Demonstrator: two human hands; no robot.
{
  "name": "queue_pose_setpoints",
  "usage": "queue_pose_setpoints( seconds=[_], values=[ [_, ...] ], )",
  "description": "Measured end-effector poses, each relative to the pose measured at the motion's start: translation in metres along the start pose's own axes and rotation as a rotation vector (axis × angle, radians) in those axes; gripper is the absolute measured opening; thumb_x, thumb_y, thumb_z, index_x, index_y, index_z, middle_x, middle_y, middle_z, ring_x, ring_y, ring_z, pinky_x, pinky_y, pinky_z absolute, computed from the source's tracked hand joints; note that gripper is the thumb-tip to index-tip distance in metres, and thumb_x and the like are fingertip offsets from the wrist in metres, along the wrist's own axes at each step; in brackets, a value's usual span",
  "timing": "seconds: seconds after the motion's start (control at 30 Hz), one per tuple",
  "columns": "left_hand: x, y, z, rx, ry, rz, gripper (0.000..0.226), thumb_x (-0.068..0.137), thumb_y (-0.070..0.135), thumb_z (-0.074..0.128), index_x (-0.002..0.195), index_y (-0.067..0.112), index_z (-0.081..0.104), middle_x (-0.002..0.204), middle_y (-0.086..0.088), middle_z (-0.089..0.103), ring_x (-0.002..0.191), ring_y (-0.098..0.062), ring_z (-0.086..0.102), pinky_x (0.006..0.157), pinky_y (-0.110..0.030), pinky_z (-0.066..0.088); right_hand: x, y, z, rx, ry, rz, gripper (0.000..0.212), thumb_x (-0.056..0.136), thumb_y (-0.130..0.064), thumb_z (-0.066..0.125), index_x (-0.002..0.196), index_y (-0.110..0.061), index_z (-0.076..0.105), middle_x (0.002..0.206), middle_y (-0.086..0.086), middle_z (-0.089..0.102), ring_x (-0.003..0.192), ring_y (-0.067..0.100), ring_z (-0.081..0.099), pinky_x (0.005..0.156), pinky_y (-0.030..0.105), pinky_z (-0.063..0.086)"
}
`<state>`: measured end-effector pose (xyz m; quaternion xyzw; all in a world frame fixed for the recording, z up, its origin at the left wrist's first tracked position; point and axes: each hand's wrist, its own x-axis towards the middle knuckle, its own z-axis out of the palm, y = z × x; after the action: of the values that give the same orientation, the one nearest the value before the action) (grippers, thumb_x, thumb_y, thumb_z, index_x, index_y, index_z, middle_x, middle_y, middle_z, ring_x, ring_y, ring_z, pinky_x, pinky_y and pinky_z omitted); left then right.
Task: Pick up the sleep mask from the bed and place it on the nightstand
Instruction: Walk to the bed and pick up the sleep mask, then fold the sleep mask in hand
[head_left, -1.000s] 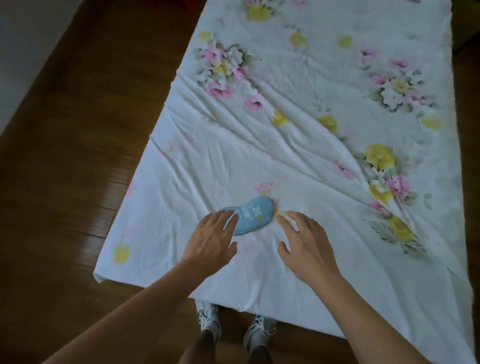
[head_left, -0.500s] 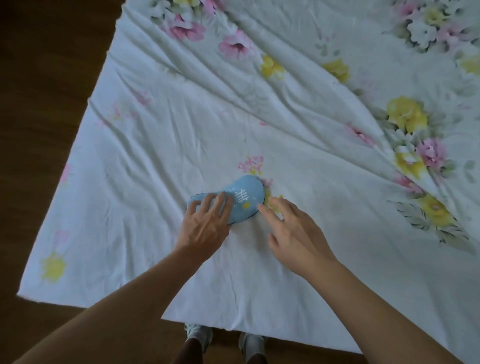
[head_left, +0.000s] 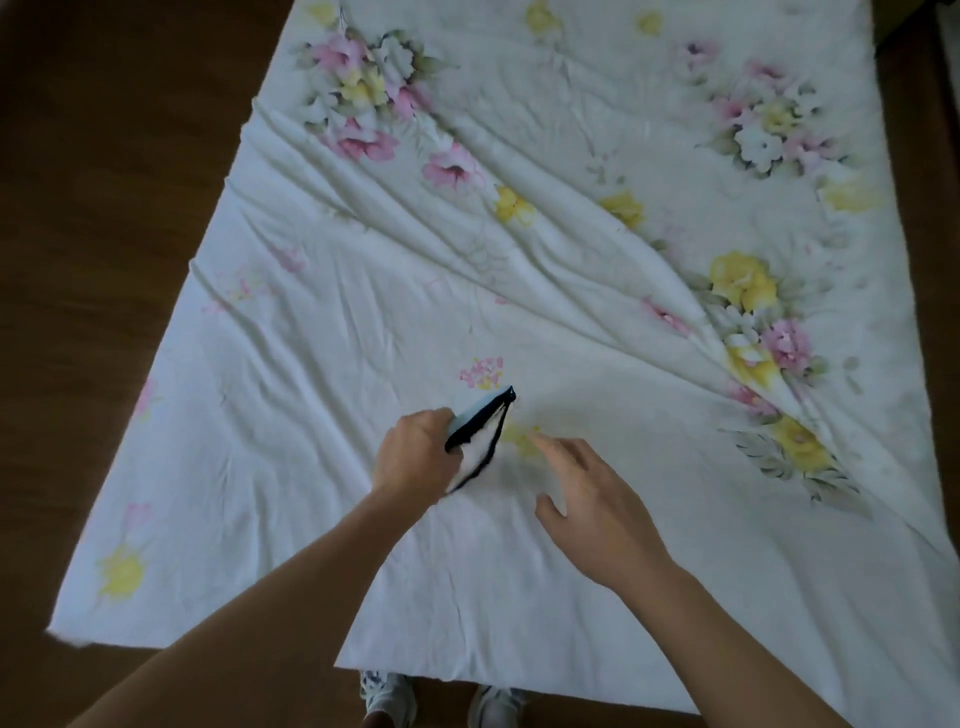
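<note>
Left hand (head_left: 415, 457): grip closed on the sleep mask (head_left: 475, 436), tilted above the bed (head_left: 311, 364).
Right hand (head_left: 592, 499): fingers spread, empty.

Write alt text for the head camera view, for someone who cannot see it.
A person's left hand lifts a light blue sleep mask off a white floral bedsheet. The right hand hovers open beside it, empty.
</note>
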<state>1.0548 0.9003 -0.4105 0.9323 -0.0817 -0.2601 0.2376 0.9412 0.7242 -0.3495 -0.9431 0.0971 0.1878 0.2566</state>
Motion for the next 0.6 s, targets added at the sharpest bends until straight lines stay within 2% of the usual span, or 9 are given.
queue_pose_setpoints(
  seconds=[0.07, 0.17, 0.27, 0.37, 0.47, 0.6],
  values=[
    [-0.021, 0.017, -0.018, -0.271, -0.112, -0.067, 0.021, 0.080, 0.014, 0.067, 0.068, 0.021, 0.053, 0.061, 0.005, 0.058, 0.060, -0.019, 0.058, 0.047, -0.023, 0.038, -0.007, -0.010, -0.019, 0.210, 0.030, 0.092, 0.060, 0.094, -0.028, 0.061, 0.149, -0.031, 0.037, 0.139, -0.007, 0.049, 0.121, 0.015, 0.054, 0.088, 0.026, 0.043],
    [-0.062, 0.048, -0.058, -0.685, -0.207, -0.102, 0.015, 0.078, 0.012, 0.077, 0.086, 0.020, 0.067, 0.078, 0.003, 0.073, 0.076, -0.018, 0.070, 0.059, -0.015, 0.051, -0.019, -0.034, -0.054, 0.597, 0.035, 0.284, 0.063, 0.088, -0.039, 0.071, 0.144, -0.037, 0.043, 0.133, -0.011, 0.056, 0.117, 0.008, 0.056, 0.095, 0.026, 0.041],
    [-0.103, 0.076, -0.104, -0.967, -0.262, -0.114, 0.028, 0.071, 0.018, 0.078, 0.098, 0.017, 0.074, 0.092, -0.006, 0.080, 0.089, -0.023, 0.076, 0.075, -0.028, 0.062, -0.037, -0.060, -0.095, 1.028, -0.034, 0.421, 0.073, 0.072, -0.056, 0.079, 0.138, -0.038, 0.051, 0.121, -0.010, 0.072, 0.110, 0.008, 0.067, 0.096, 0.033, 0.051],
    [-0.139, 0.103, -0.146, -1.079, -0.359, -0.044, 0.034, 0.075, 0.017, 0.078, 0.109, 0.018, 0.074, 0.103, -0.011, 0.080, 0.097, -0.027, 0.076, 0.085, -0.040, 0.061, -0.058, -0.087, -0.137, 1.289, -0.105, 0.378, 0.058, 0.075, -0.048, 0.083, 0.128, -0.030, 0.065, 0.117, -0.002, 0.077, 0.109, 0.017, 0.071, 0.093, 0.036, 0.052],
    [-0.173, 0.130, -0.182, -1.117, -0.401, 0.006, 0.031, 0.078, 0.015, 0.076, 0.109, 0.019, 0.075, 0.105, -0.011, 0.080, 0.098, -0.028, 0.075, 0.080, -0.035, 0.060, -0.078, -0.114, -0.174, 1.369, -0.097, 0.329, 0.039, 0.078, -0.037, 0.084, 0.113, -0.022, 0.076, 0.116, 0.007, 0.077, 0.108, 0.025, 0.072, 0.088, 0.037, 0.055],
    [-0.215, 0.152, -0.217, -1.166, -0.449, -0.003, 0.026, 0.085, 0.011, 0.073, 0.110, 0.014, 0.075, 0.108, -0.015, 0.078, 0.102, -0.030, 0.074, 0.080, -0.033, 0.059, -0.103, -0.140, -0.212, 1.411, -0.042, 0.287, 0.022, 0.080, -0.017, 0.083, 0.101, -0.013, 0.079, 0.111, 0.016, 0.077, 0.105, 0.031, 0.073, 0.089, 0.041, 0.060]
  ],
)
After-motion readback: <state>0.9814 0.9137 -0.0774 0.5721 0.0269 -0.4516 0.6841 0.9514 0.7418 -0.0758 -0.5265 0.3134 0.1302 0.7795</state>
